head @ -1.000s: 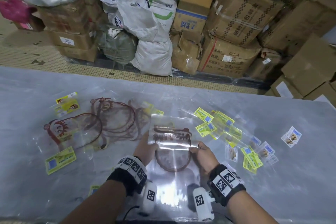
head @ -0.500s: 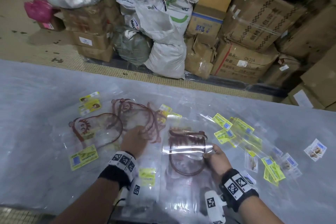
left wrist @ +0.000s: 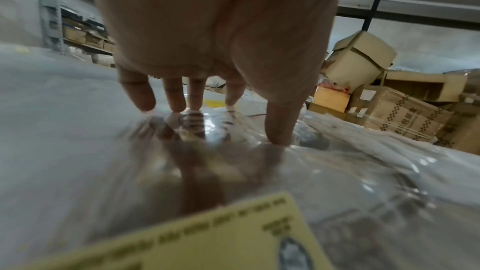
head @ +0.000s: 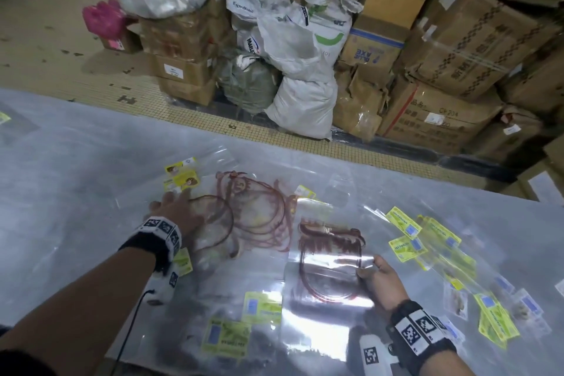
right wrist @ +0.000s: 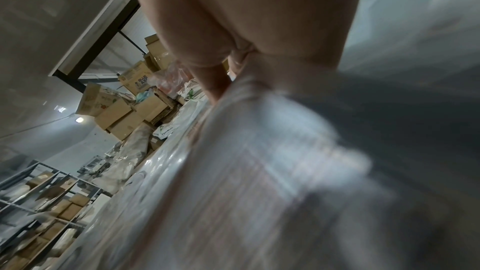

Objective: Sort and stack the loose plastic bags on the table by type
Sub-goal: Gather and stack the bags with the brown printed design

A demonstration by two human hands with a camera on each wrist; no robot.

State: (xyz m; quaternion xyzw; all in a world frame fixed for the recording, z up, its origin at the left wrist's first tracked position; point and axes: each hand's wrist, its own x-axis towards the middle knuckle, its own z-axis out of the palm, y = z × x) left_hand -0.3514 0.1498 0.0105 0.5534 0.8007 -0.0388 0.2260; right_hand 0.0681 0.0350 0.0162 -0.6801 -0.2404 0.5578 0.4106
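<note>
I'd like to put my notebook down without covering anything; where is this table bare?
Bare table lies left of the left hand, and along the far edge. The right side is crowded with yellow-labelled bags; red-printed bags fill the middle.

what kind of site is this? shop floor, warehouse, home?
Most likely a warehouse or packing stockroom: stacked cardboard cartons and white woven sacks crowd the floor, metal shelving holds more boxes, and the plastic-covered table serves as a sorting bench.
</note>
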